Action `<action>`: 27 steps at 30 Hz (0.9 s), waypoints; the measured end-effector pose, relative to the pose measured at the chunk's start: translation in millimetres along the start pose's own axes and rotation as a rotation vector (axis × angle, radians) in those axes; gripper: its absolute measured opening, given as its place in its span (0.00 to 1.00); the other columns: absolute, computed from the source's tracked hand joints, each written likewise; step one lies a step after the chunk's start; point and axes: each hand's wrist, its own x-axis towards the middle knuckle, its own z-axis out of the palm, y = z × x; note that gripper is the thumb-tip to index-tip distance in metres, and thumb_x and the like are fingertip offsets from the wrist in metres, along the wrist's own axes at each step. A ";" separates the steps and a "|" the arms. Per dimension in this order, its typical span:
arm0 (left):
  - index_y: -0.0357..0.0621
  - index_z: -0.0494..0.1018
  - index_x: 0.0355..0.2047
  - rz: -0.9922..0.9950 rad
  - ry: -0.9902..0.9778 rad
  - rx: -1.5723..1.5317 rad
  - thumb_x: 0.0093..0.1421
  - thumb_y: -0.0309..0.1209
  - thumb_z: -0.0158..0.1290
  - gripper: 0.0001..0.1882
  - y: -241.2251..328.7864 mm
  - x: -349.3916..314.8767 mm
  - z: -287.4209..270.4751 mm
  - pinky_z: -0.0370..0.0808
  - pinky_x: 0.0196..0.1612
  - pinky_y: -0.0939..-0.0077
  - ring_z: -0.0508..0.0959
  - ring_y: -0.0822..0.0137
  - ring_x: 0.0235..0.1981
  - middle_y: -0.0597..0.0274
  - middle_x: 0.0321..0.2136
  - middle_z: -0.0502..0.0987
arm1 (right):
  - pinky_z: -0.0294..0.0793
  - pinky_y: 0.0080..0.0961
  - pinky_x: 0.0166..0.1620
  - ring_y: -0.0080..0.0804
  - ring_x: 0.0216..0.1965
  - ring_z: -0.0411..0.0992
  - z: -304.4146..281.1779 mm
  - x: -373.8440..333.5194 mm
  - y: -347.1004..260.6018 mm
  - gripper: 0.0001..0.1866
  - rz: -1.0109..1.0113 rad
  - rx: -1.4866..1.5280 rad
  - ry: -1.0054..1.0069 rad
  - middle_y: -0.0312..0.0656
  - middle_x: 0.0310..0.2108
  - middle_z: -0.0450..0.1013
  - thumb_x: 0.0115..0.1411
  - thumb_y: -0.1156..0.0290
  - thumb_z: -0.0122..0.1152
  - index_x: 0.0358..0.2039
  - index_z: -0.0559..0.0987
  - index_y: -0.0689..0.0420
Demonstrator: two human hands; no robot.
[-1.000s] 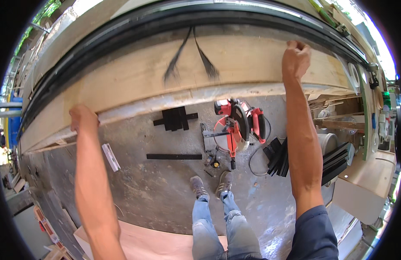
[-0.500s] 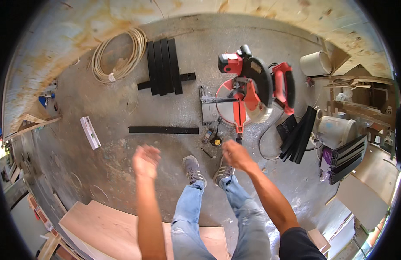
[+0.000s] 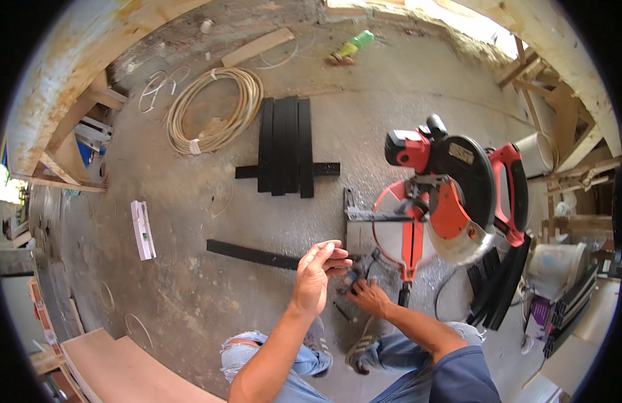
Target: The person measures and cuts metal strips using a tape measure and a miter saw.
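Note:
My left hand (image 3: 316, 277) hovers over the right end of a black strip (image 3: 250, 254) lying on the floor. Its fingers are loosely bent and apart, with nothing in them. My right hand (image 3: 370, 297) is down at the floor in front of the miter saw, fingers closed over the spot where a black and yellow tape measure lay; the hand mostly hides it. Small tools lie beside those fingertips, too cluttered to tell apart. A short dark rod (image 3: 341, 311) is on the floor by my shoes. The red and black miter saw (image 3: 452, 195) stands to the right.
Several black strips (image 3: 284, 144) lie across another strip farther off, near a coiled beige hose (image 3: 180, 131). A white profile piece (image 3: 142, 230) is at left. More black strips (image 3: 499, 285) and a white bucket (image 3: 556, 269) are at right. Plywood (image 3: 133, 369) lies at lower left; a green bottle (image 3: 354, 43) is far off.
I have crouched lower, knees now bent. My right hand went down to the floor onto the tape measure; my left hand moved right, over the black strip's end. The view has shifted.

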 end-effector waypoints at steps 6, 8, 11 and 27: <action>0.41 0.75 0.44 0.039 -0.085 0.073 0.68 0.39 0.49 0.15 13.4 63.9 7.3 0.76 0.43 0.69 0.82 0.65 0.38 0.60 0.35 0.81 | 0.77 0.50 0.46 0.55 0.44 0.75 -4.8 16.8 29.1 0.34 -0.130 0.247 -0.085 0.55 0.46 0.72 0.55 0.59 0.62 0.60 0.68 0.59; 0.42 0.76 0.42 0.089 -0.087 0.070 0.66 0.40 0.51 0.14 8.4 84.1 4.1 0.75 0.42 0.71 0.81 0.67 0.37 0.62 0.34 0.80 | 0.77 0.50 0.48 0.56 0.45 0.75 -27.7 20.5 31.5 0.35 -0.015 0.452 -0.150 0.58 0.45 0.73 0.55 0.58 0.62 0.60 0.66 0.61; 0.43 0.76 0.39 0.177 -0.004 0.192 0.63 0.39 0.56 0.12 -14.2 107.1 -3.7 0.72 0.38 0.75 0.77 0.74 0.33 0.64 0.32 0.79 | 0.76 0.45 0.49 0.52 0.46 0.77 -89.8 29.9 28.4 0.32 0.211 0.749 -0.321 0.63 0.44 0.74 0.57 0.60 0.57 0.58 0.66 0.66; 0.47 0.77 0.35 0.073 0.119 0.349 0.64 0.44 0.55 0.14 -18.6 165.5 -103.6 0.75 0.31 0.73 0.80 0.70 0.27 0.66 0.27 0.80 | 0.79 0.30 0.41 0.34 0.38 0.76 -207.6 85.9 61.9 0.31 0.538 1.386 0.382 0.48 0.38 0.74 0.61 0.55 0.66 0.53 0.69 0.67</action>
